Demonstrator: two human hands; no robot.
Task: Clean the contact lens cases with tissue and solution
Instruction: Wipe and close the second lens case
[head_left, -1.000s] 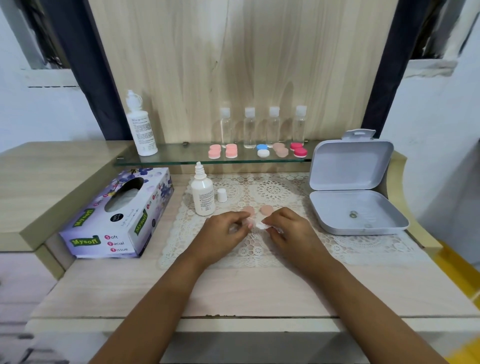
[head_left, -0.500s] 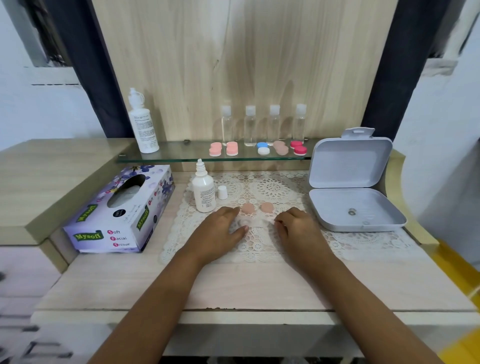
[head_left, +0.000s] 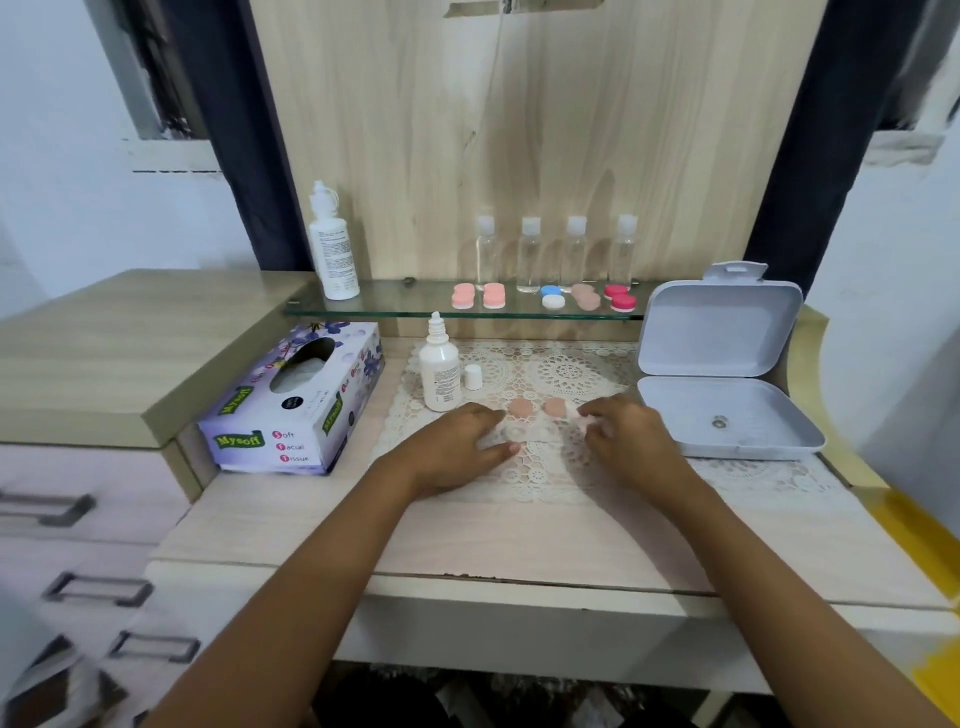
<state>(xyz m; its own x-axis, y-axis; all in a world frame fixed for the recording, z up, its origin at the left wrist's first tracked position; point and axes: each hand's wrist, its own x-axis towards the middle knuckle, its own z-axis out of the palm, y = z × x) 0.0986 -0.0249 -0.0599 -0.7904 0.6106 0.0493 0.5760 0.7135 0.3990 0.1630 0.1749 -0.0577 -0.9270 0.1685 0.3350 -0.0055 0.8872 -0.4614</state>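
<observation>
While fingers (head_left: 605, 411) curl, right hand (head_left: 626, 441) pinches tissue (head_left: 586, 425).

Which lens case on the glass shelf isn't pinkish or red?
The blue-and-white case, middle of the five on the glass shelf; its neighbours are all pink, tan or red.

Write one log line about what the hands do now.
left hand: at clear case, grip unclear | right hand: pinches tissue | caps: off, on mat

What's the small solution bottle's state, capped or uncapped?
Uncapped: the small bottle shows a bare nozzle; its white cap stands beside it.
</observation>
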